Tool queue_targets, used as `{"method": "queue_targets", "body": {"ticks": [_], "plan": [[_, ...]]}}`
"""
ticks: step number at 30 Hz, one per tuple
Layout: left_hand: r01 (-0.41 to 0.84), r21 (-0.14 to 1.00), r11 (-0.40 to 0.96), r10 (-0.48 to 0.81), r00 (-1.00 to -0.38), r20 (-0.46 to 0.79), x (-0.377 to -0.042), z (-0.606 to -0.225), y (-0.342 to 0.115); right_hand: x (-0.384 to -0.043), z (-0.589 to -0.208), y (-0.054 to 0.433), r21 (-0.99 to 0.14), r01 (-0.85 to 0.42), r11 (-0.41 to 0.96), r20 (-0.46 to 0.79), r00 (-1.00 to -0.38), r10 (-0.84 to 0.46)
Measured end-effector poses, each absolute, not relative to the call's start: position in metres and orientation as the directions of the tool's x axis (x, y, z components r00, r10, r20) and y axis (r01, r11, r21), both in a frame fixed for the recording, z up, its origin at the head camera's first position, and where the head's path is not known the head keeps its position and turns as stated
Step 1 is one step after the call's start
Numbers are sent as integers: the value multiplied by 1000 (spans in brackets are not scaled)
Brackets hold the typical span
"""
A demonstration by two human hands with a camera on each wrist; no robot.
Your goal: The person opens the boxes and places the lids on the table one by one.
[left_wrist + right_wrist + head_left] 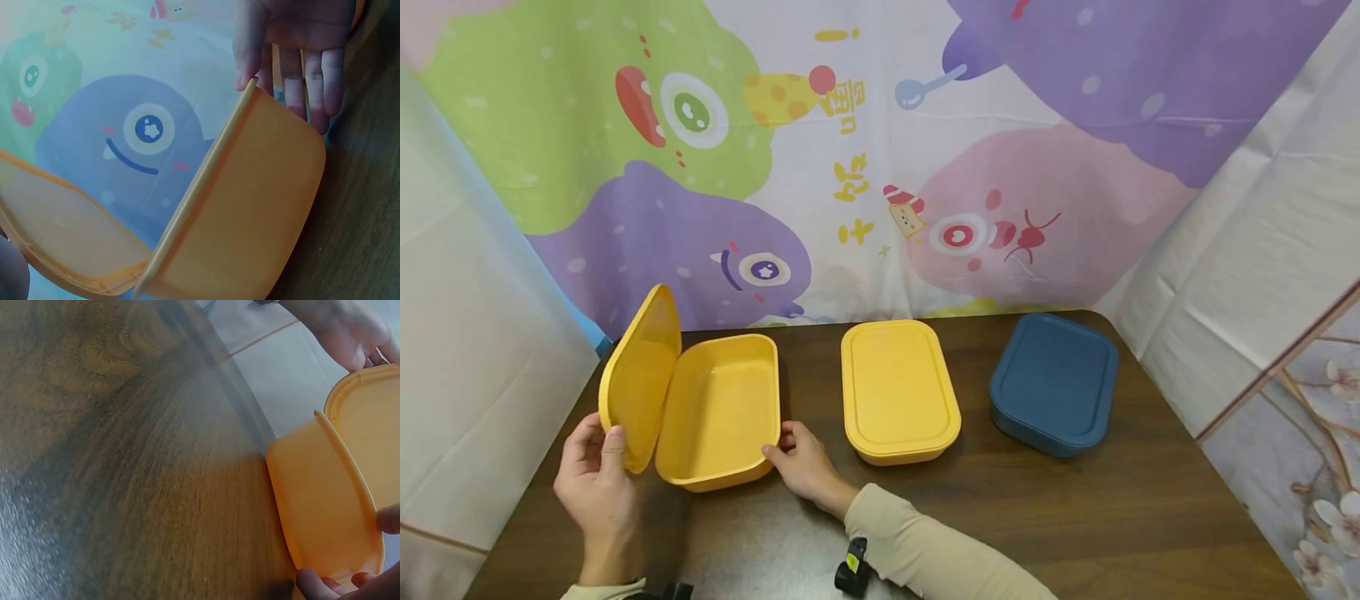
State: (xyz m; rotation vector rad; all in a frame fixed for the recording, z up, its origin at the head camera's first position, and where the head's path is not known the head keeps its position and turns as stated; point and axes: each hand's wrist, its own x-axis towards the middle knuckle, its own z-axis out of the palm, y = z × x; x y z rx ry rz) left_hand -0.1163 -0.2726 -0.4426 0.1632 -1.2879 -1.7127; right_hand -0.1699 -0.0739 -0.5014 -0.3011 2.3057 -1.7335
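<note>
At the left of the table, a yellow lunch box (722, 481) stands with its inside showing and nothing in it. My left hand (597, 479) pinches the near edge of the yellow lid (642, 375), which is tilted up along the box's left side. In the left wrist view the lid (75, 237) slants down to the box's rim. My right hand (808, 467) grips the near right corner of the box, thumb over the rim and fingers outside the wall. The right wrist view has those fingers (319, 586) low against the box wall (319, 500).
A lidded yellow lunch box (898, 387) stands in the middle of the brown table (970, 517). To its right is a lidded dark blue one (1056, 379). A cartoon-printed curtain (865, 275) hangs behind the table's back edge, with pale cloth at both sides.
</note>
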Motion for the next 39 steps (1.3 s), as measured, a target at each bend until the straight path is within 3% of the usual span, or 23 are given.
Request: {"method": "queue_targets", "body": {"ticks": [10,30,39], "plan": [[735,655,-176,-813,-483,324,-121,-441,-276,-169,-502,-74,-962,-22,272,-63,-951,-302],[744,594,-305,-876,-464,133,-124,-448,-291,-169,-504,-73,-959,-15,282,-75,-950,-304],[807,447,-386,-887,-458,59,-127,-448,-300,-170,-504,-73,-960,-14,281,-74,-950,-303]]}}
